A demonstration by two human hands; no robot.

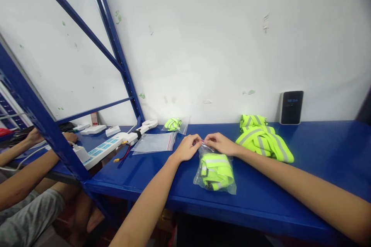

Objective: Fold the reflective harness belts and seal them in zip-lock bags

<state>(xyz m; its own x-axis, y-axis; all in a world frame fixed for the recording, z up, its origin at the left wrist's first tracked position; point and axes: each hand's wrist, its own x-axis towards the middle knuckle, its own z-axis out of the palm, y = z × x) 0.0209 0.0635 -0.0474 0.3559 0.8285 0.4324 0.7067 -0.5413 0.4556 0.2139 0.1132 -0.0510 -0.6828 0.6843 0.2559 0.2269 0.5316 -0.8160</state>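
Observation:
A clear plastic zip bag (197,179) lies on the blue table with a folded neon-yellow reflective vest or strap (218,170) inside it. My left hand (188,147) pinches the bag's top edge from the left. From the right, my right hand (222,144) pinches the same edge, its fingertips close to those of the left. A thin reddish line shows at the edge between them. Right of my hands lies a heap of neon-yellow pieces with grey reflective bands (261,139). Flat clear bags (155,142) rest to the left.
Behind the flat bags sits another bagged yellow piece (173,124). A white power strip (107,148), a small white fan (149,124) and a red-black cable (125,152) lie left, near a blue rack post (43,112). A black-fronted device (291,107) stands against the wall. Another person's arms (31,170) are at far left.

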